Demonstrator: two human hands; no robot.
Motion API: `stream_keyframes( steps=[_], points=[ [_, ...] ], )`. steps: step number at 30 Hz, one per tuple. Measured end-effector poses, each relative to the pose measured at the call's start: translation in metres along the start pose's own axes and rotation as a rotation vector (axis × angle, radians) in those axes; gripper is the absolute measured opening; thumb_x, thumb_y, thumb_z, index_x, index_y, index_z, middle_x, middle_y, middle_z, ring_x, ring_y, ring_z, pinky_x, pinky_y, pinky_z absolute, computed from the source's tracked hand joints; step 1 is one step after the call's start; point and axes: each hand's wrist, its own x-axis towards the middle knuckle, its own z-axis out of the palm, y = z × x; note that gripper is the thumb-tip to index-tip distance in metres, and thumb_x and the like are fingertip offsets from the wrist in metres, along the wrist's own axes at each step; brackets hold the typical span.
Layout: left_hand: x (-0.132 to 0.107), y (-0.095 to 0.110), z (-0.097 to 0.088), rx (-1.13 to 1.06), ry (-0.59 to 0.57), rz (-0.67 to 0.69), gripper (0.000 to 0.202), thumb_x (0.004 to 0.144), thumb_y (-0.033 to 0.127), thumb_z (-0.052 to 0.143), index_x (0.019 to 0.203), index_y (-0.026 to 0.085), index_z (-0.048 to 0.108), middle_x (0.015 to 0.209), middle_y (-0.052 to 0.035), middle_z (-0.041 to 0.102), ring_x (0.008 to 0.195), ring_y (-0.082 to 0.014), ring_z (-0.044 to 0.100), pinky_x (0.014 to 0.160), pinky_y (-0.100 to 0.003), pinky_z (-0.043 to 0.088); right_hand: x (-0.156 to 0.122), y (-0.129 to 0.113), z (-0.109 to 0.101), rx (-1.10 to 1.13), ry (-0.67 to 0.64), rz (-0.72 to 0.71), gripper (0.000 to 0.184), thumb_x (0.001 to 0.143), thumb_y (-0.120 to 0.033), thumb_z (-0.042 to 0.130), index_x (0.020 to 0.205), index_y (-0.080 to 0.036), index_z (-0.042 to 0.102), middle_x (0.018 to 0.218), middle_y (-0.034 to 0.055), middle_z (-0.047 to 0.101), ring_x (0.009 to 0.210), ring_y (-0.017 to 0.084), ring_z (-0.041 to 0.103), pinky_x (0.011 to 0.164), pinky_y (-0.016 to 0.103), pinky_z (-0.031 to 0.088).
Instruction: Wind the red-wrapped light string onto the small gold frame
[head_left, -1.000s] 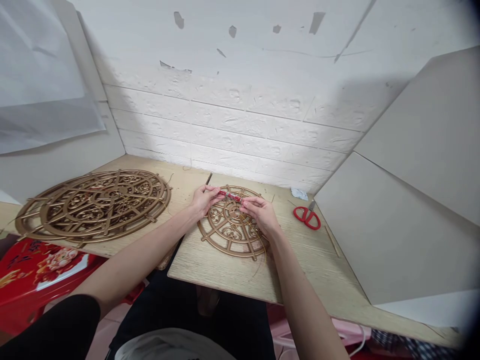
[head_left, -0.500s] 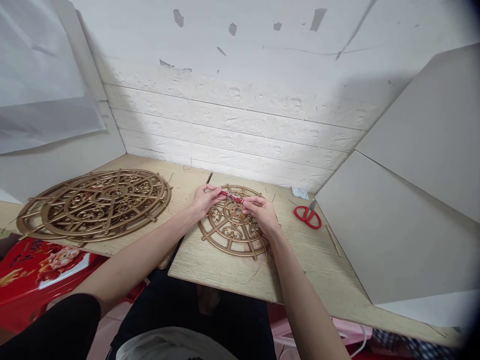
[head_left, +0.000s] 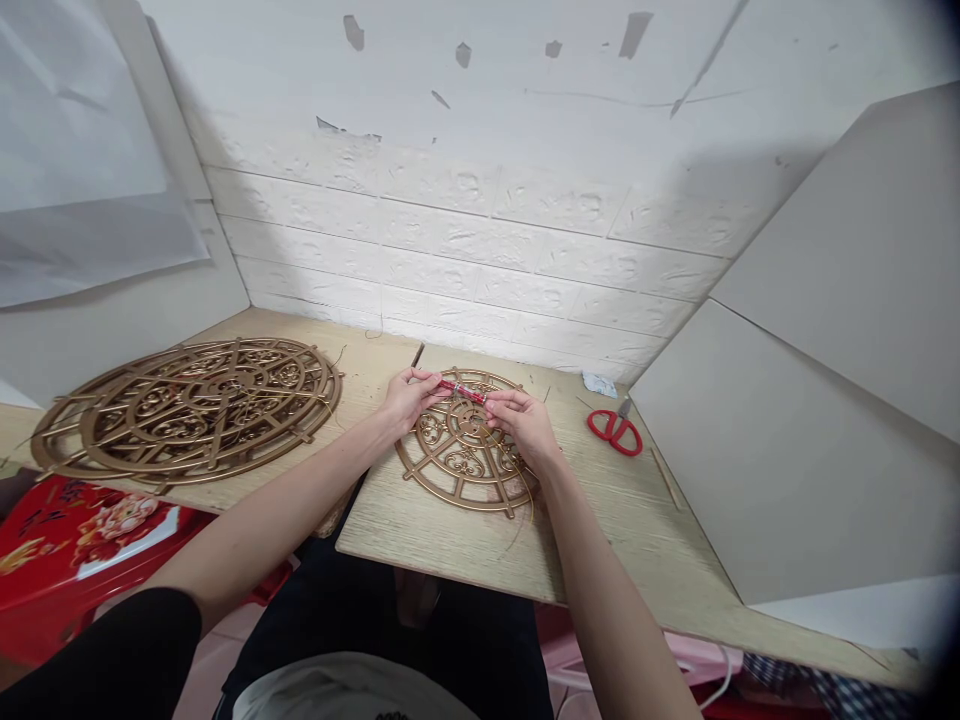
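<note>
Between my two hands is a short red stick-like piece [head_left: 463,391] with pale or shiny bands, its exact kind too small to make out. My left hand [head_left: 410,400] pinches its left end, and my right hand [head_left: 523,424] closes on its right end. Both hands hover over the far part of a round gold openwork panel [head_left: 463,463], which lies flat on the table and is partly covered by the hands. A thin yellowish cord [head_left: 532,499] trails below my right hand across the panel's right edge.
More round gold panels [head_left: 214,462] lie stacked on the left. Red-handled scissors [head_left: 615,432] rest at the right beside a small crumpled wrapper [head_left: 599,384]. The white wall [head_left: 480,250] closes off the back, and a grey-white board [head_left: 795,450] stands at the right.
The red piece has turned slightly between my fingers, showing a different side. Both hands stay in nearly the same place, and the view has shifted very little.
</note>
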Motion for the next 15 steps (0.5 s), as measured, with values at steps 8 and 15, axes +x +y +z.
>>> stream_keyframes(
  steps=[8, 15],
  points=[
    [0.0004, 0.0003, -0.0005, -0.007, 0.000, 0.001, 0.022, 0.073, -0.004, 0.059, 0.066, 0.012, 0.045, 0.070, -0.0067, 0.066, 0.065, -0.0138, 0.067, 0.077, -0.034, 0.056, 0.0000, 0.0012, -0.0014, -0.003, -0.010, -0.009, 0.029, 0.056, -0.028, 0.080, 0.079, -0.014, 0.068, 0.068, 0.0015, 0.065, 0.058, 0.009, 0.057, 0.058, 0.023, 0.048],
    [0.0003, -0.0001, 0.0009, 0.009, 0.006, -0.005, 0.021, 0.074, -0.004, 0.058, 0.066, 0.011, 0.046, 0.070, -0.0073, 0.066, 0.066, -0.0137, 0.067, 0.076, -0.033, 0.056, 0.0002, 0.0015, -0.0009, -0.017, -0.022, -0.009, 0.028, 0.055, -0.028, 0.079, 0.077, -0.015, 0.068, 0.065, 0.0006, 0.064, 0.059, 0.010, 0.056, 0.059, 0.024, 0.046]
  ],
)
